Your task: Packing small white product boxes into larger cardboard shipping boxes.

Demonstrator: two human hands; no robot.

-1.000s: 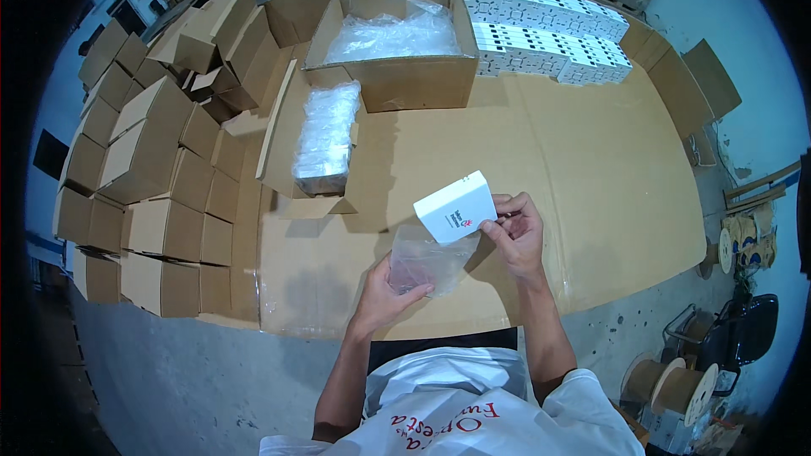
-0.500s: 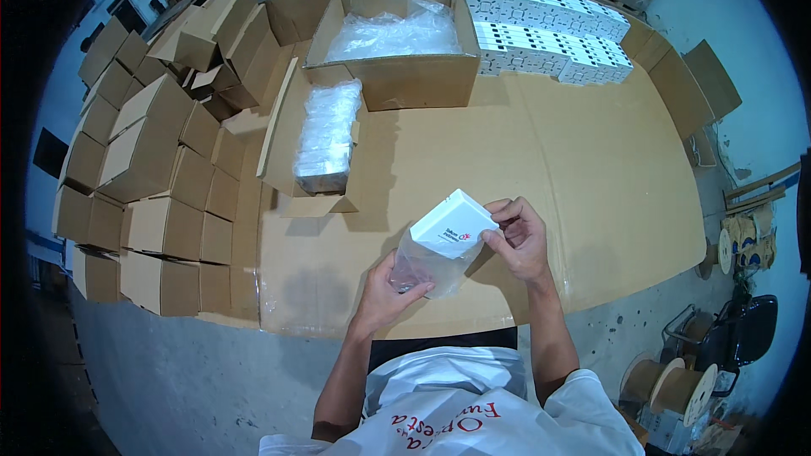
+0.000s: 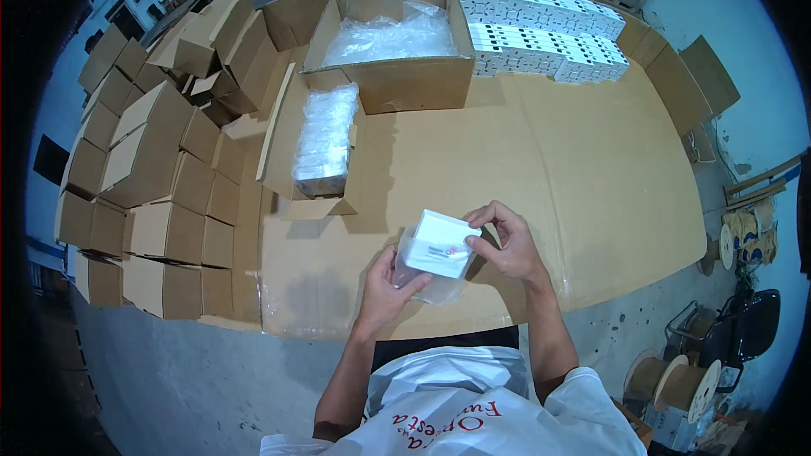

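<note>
Both hands meet over the near edge of the cardboard-covered table (image 3: pixel 541 169), working on one small white box (image 3: pixel 438 243) and a clear plastic bag (image 3: pixel 427 283). My left hand (image 3: pixel 390 285) cups the bag from below, fingers curled around its mouth and thumb pressed on the film. My right hand (image 3: pixel 505 243) pinches the box at its far corner, fingers bent over the top edge and thumb underneath, so neither hand is spread flat. The box sits tilted, its lower part seemingly just inside the bag's opening; I cannot tell how deep it has gone.

As I judge it, the main risk is the thin film: a sharp box corner could catch the bag's lip and fold or tear it if pushed at this angle. The left grip looks loose, so the bag may slip and bunch up under the box. A pinch on one corner could also let the box twist out.

Farther off lie a bagged stack (image 3: pixel 325 142) in a low tray, an open carton (image 3: pixel 390 42) of plastic, and rows of white boxes (image 3: pixel 541 27).
</note>
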